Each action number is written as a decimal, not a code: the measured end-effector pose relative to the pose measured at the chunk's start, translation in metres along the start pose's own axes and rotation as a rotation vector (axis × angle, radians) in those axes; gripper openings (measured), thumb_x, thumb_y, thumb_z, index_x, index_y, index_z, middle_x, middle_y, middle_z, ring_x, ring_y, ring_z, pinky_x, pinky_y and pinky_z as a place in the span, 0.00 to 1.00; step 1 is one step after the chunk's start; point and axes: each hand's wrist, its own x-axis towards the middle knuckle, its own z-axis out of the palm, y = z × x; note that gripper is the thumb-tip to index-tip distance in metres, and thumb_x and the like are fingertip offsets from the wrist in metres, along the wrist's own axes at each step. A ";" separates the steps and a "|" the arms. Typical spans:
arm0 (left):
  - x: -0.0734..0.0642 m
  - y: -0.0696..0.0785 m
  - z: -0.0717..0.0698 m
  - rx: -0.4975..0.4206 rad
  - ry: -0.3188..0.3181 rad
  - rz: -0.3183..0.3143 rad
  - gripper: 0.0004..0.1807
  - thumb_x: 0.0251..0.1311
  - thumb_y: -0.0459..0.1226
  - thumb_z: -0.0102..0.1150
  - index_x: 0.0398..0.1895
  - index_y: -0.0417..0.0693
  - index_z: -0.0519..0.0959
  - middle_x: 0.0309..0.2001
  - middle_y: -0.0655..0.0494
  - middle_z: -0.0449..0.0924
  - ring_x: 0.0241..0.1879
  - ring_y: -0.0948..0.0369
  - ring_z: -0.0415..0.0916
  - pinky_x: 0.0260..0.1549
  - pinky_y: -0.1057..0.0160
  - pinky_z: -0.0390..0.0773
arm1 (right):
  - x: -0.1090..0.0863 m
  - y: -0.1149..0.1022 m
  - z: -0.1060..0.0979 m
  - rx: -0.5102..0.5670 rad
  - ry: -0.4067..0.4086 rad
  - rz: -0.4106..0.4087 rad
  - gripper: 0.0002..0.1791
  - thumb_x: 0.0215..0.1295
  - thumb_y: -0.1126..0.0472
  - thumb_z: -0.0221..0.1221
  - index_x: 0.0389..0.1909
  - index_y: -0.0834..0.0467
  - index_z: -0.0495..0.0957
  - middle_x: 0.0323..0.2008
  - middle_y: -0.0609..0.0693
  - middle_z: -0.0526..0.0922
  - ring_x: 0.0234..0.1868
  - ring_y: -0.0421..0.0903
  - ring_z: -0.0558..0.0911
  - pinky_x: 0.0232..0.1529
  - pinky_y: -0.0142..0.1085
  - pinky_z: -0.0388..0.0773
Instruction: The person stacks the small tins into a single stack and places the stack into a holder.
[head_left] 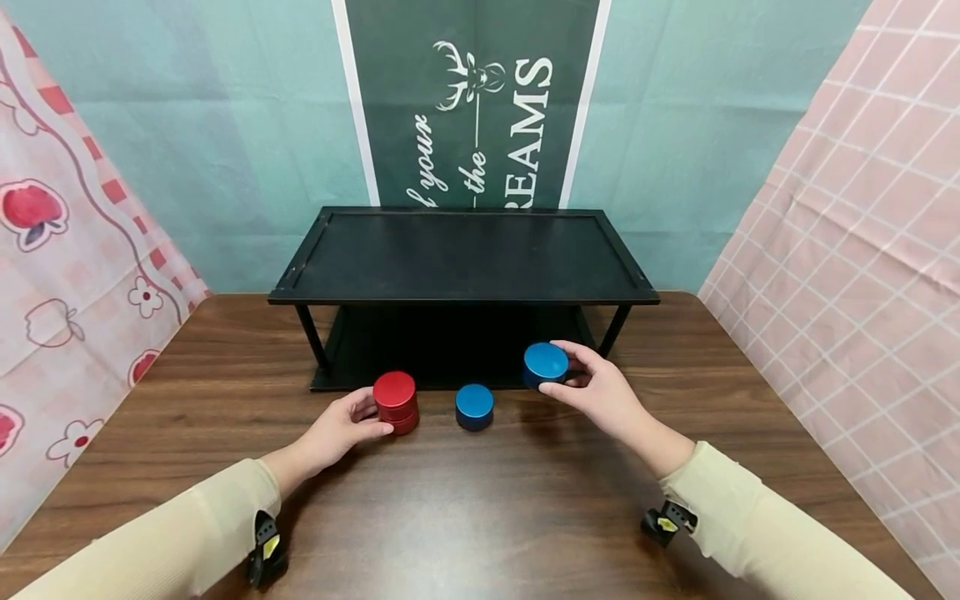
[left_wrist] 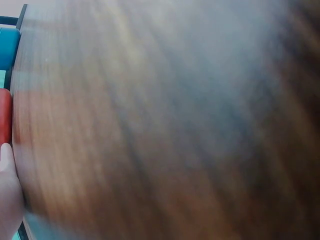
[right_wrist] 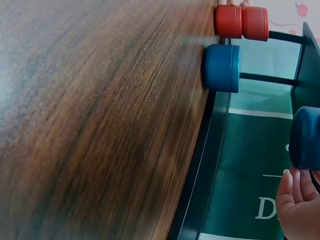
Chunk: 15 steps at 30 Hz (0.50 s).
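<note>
Two small round red tins (head_left: 395,402) stand stacked at the table's left middle, smooth and flat-topped. My left hand (head_left: 339,429) grips the stack from the left side, thumb in front near the lower tin and fingers behind. A blue tin (head_left: 474,407) stands on the table to the right of the stack. My right hand (head_left: 600,389) holds another blue tin (head_left: 546,365) between thumb and fingers, raised above the table by the rack's front edge, as the right wrist view shows. The left wrist view catches only slivers of the red tins (left_wrist: 5,116) and my left hand.
Behind the tins stands a black two-level rack (head_left: 465,254), its lower shelf shaded under the top board. The wooden table (head_left: 480,517) spreads out in front. Pink patterned cloths (head_left: 862,250) hang at both sides, and a green curtain (head_left: 225,125) hangs behind.
</note>
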 end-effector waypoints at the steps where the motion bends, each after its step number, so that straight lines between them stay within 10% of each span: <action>1: 0.000 0.000 0.000 -0.002 0.001 -0.001 0.30 0.56 0.35 0.64 0.60 0.33 0.66 0.56 0.38 0.72 0.58 0.46 0.68 0.58 0.49 0.65 | 0.001 -0.001 0.001 0.004 -0.001 -0.001 0.34 0.54 0.55 0.67 0.62 0.56 0.68 0.49 0.55 0.77 0.41 0.48 0.77 0.43 0.35 0.76; 15: 0.001 0.004 0.000 -0.007 -0.008 -0.003 0.30 0.56 0.35 0.64 0.60 0.32 0.66 0.56 0.37 0.71 0.59 0.45 0.67 0.58 0.50 0.65 | 0.005 -0.007 0.012 0.014 -0.015 -0.046 0.33 0.54 0.57 0.68 0.61 0.56 0.69 0.49 0.55 0.77 0.42 0.52 0.77 0.43 0.40 0.76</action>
